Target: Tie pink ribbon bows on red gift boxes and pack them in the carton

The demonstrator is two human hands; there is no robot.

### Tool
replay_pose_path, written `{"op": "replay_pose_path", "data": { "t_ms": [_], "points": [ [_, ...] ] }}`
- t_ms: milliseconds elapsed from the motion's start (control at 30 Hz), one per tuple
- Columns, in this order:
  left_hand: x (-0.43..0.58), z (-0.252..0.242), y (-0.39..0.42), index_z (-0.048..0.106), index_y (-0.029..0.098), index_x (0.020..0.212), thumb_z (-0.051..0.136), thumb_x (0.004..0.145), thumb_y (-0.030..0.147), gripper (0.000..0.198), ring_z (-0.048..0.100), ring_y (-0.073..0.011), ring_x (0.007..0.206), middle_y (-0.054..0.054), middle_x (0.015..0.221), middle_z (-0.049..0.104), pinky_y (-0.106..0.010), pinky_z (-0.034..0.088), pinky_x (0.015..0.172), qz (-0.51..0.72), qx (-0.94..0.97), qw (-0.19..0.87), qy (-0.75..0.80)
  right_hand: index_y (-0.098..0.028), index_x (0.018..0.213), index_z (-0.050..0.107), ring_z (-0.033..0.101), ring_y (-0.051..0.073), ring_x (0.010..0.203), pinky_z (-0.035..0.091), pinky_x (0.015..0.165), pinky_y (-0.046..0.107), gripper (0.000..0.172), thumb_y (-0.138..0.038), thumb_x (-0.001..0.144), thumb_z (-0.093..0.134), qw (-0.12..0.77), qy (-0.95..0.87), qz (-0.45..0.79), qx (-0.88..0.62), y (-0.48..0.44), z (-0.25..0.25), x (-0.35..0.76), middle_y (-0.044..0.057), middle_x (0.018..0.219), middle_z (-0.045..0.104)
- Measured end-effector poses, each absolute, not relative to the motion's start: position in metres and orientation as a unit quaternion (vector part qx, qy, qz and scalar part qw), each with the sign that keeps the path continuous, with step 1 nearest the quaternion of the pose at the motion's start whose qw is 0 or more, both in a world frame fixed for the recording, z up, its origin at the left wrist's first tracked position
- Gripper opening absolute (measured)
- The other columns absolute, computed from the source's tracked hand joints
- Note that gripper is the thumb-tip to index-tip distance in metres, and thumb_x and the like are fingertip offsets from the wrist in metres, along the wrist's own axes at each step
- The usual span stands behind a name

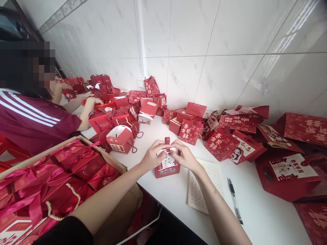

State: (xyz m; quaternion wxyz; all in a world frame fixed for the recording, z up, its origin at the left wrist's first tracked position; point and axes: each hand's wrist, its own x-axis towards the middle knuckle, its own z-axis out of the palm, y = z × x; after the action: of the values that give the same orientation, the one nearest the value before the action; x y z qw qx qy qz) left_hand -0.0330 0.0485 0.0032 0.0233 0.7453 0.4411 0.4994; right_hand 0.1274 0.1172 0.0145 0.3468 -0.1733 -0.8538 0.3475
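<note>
A small red gift box [167, 173] with a printed white label, a window low on its front and a red strap loop on top stands upright on the white table, near its front edge. My left hand [155, 154] grips its upper left side, fingers curled over the top. On the upper right, my right hand [184, 153] pinches it the same way. Both hands' fingertips come close together just below the strap loop [167, 140]. The box's top edge is partly hidden behind my fingers.
An open notebook [208, 177] with handwriting lies under my right forearm, a black pen [235, 200] beside it. Red gift boxes crowd the table's back and right. At left stands a carton [112, 161] full of red boxes; beyond it a person in maroon [38, 119] handles boxes.
</note>
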Motion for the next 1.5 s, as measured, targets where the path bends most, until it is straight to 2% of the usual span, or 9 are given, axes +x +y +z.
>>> {"op": "replay_pose_path", "data": {
  "t_ms": [667, 933, 1500],
  "points": [
    [-0.0302, 0.0048, 0.0454, 0.059, 0.020, 0.106, 0.047, 0.083, 0.009, 0.029, 0.055, -0.0121, 0.079, -0.003, 0.087, 0.053, -0.026, 0.049, 0.072, 0.498, 0.738, 0.042, 0.455, -0.019, 0.074, 0.052, 0.047, 0.014, 0.071, 0.038, 0.066, 0.027, 0.011, -0.020, 0.083, 0.045, 0.337, -0.843, 0.383, -0.171, 0.1172, 0.0210, 0.1273, 0.000, 0.075, 0.046],
    [-0.0317, 0.0070, 0.0463, 0.060, 0.020, 0.103, 0.047, 0.083, 0.012, 0.025, 0.055, -0.0122, 0.076, -0.003, 0.084, 0.054, -0.027, 0.049, 0.069, 0.495, 0.738, 0.051, 0.456, -0.019, 0.079, 0.057, 0.049, 0.014, 0.071, 0.039, 0.065, 0.028, 0.015, -0.025, 0.086, 0.045, 0.331, -0.846, 0.378, -0.176, 0.1171, 0.0209, 0.1297, 0.001, 0.077, 0.049],
    [-0.0333, 0.0047, 0.0485, 0.060, 0.020, 0.104, 0.049, 0.082, 0.009, 0.027, 0.055, -0.0119, 0.076, -0.002, 0.084, 0.054, -0.026, 0.048, 0.069, 0.509, 0.737, 0.059, 0.441, -0.020, 0.079, 0.058, 0.050, 0.014, 0.073, 0.039, 0.068, 0.027, 0.012, -0.017, 0.081, 0.046, 0.346, -0.843, 0.368, -0.186, 0.1164, 0.0193, 0.1270, 0.000, 0.077, 0.050]
  ]
}}
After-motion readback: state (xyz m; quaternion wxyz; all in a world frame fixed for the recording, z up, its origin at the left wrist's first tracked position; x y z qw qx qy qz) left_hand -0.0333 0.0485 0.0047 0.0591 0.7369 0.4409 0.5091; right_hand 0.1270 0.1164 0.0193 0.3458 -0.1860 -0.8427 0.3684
